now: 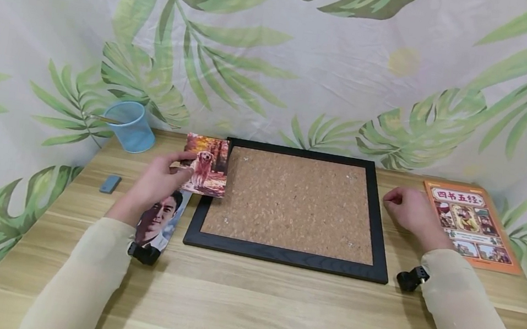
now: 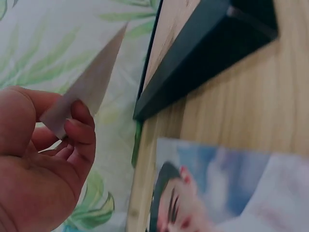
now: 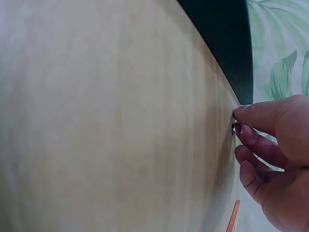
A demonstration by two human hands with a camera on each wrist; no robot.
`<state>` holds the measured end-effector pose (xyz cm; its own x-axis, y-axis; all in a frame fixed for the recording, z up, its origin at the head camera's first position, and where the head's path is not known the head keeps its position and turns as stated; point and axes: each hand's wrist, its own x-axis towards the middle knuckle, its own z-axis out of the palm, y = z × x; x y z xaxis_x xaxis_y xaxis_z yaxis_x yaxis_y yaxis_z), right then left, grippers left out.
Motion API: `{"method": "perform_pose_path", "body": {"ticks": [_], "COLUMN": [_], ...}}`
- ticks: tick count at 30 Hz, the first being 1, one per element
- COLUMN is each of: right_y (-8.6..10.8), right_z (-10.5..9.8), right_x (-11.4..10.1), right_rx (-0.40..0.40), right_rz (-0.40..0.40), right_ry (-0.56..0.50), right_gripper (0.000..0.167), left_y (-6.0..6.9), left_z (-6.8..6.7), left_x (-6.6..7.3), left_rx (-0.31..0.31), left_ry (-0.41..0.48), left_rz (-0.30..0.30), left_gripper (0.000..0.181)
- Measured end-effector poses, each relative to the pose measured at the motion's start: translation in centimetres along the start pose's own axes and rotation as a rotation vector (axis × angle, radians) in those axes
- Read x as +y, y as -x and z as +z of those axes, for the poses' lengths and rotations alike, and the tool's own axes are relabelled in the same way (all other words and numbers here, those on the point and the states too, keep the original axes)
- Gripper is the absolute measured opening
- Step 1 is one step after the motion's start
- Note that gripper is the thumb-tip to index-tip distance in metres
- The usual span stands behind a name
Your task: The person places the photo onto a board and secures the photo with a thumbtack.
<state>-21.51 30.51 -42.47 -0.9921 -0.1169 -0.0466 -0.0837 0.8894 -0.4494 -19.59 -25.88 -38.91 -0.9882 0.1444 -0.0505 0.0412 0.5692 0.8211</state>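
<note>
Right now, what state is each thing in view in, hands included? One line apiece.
Left hand: grip pinching the dog photo
Dog photo: held up, picture side toward the head camera
Right hand: fingers curled, a small shiny thing at the fingertips
Cork board: lying flat, cork side up
Portrait photo: lying face up, partly hidden
Blue cup: upright, slim stick leaning in it
Small block: lying flat
Book: closed, front cover up

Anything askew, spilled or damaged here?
Nothing stands out: no visible spill or damage. The dog photo overlaps the corkboard in the head view, but the left hand is holding it up.
</note>
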Motion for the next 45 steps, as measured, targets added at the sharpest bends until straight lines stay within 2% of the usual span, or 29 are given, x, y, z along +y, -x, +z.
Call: {"method": "perform_pose_path", "body": {"ticks": [7, 14, 21, 31, 38, 45], "right_y": [0.0, 0.6, 1.2, 1.4, 1.2, 0.6], "right_z": [0.1, -0.2, -0.7, -0.4, -0.1, 0.7], "right_x": [0.1, -1.2, -2.4, -4.5, -6.4, -8.4], "right_rx": [0.0, 0.063, 0.045, 0.078, 0.051, -0.006], "right_rz": [0.004, -0.005, 0.007, -0.083, -0.112, -0.13], "right_ry": [-0.009, -0.025, -0.048, -0.071, -0.116, -0.18], "right_gripper": [0.024, 0.024, 0.028, 0.024, 0.02, 0.021], "left_y": [-0.4, -1.2, -2.0, -2.9, -3.2, -3.8], "left_z": [2.2, 4.4, 6.3, 7.6, 8.2, 8.8], "left_x": [0.9, 1.5, 2.2, 3.1, 3.8, 3.7], "left_rx": [-0.029, -0.117, -0.193, -0.257, -0.281, -0.291], "left_ry": [-0.021, -0.016, -0.032, -0.18, -0.259, -0.31], "left_rz": [0.014, 0.017, 0.03, 0.063, 0.072, 0.079], "left_gripper": [0.049, 0.055, 0.066, 0.07, 0.071, 0.071]}}
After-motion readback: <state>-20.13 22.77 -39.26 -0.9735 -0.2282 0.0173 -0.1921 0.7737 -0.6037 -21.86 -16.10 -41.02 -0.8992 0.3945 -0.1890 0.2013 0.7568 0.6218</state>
